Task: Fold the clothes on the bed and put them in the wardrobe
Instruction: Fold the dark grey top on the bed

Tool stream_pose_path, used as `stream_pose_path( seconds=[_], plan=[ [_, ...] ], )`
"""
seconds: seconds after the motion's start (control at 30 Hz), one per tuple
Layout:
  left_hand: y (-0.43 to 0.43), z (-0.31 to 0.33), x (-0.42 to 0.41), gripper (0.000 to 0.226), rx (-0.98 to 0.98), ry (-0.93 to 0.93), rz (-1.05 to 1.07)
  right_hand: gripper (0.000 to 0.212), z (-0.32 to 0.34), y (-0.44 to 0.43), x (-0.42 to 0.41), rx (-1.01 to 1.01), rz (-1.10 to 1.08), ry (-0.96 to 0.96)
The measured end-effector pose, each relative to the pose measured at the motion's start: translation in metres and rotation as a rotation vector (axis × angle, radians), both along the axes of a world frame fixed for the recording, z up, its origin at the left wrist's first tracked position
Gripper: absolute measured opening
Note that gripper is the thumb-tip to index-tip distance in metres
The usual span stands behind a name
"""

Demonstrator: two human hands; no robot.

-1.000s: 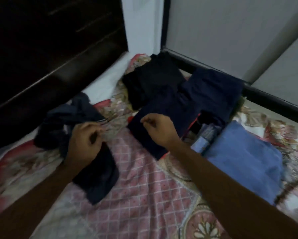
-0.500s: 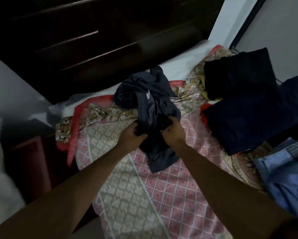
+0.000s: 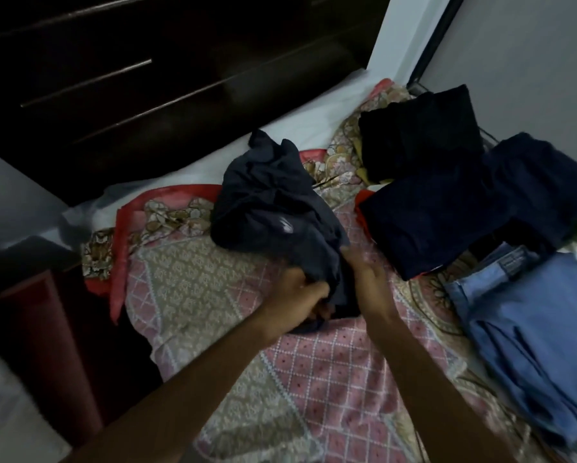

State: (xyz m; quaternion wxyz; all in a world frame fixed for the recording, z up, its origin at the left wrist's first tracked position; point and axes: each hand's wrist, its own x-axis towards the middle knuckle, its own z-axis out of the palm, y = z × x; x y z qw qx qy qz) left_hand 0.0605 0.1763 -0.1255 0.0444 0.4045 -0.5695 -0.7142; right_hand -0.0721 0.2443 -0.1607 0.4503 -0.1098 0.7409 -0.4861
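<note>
A crumpled dark navy garment with a small white mark lies bunched on the patterned pink bedspread. My left hand grips its near lower edge, fingers curled into the cloth. My right hand lies just to the right against the same garment, its fingers fairly straight and touching the fabric. Folded clothes sit at the right: a black piece, a dark navy piece, another navy piece and blue jeans.
A dark wooden headboard or drawer front rises behind the bed, with white sheet along it. The bed's left edge drops beside dark red furniture. A grey wall stands at the right.
The view swung left. Both hands came together on the crumpled navy garment; now the right hand has loosened from it while the left still grips the near edge.
</note>
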Motion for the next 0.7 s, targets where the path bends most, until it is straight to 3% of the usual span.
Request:
stream_pose_path(
  seconds=[0.03,0.07,0.13,0.23,0.33,0.43,0.53,0.63,0.7],
  plan=[
    [0.011,-0.001,0.006,0.017,0.057,-0.04,-0.114,0.056,0.0,0.009,0.002,0.082,0.039,-0.059],
    [0.017,-0.008,0.013,0.018,0.104,-0.108,-0.251,0.052,-0.004,0.018,0.007,0.14,0.101,-0.072],
    [0.011,-0.027,0.029,0.016,0.066,-0.253,-0.375,0.03,-0.009,0.03,0.022,0.217,0.26,0.058],
    [-0.024,-0.059,0.056,0.008,-0.34,-0.348,-0.087,0.034,-0.018,0.035,0.035,0.269,0.251,0.299],
    [-0.068,-0.078,0.081,0.045,-0.786,-0.467,0.134,0.026,-0.022,0.031,0.041,0.219,0.147,0.463],
    [-0.122,-0.091,0.085,0.073,-0.992,-0.56,0.055,0.026,-0.021,0.03,0.045,0.045,0.19,0.537],
    [-0.15,-0.105,0.069,0.055,-1.081,-0.719,-0.184,0.032,-0.027,0.039,0.043,-0.071,0.209,0.646],
    [-0.149,-0.109,0.058,0.028,-1.165,-0.692,-0.187,0.035,-0.037,0.052,0.037,-0.005,0.189,0.784],
    [-0.15,-0.107,0.062,0.027,-1.199,-0.68,-0.181,0.036,-0.037,0.056,0.031,0.03,0.078,0.799]
  ],
)
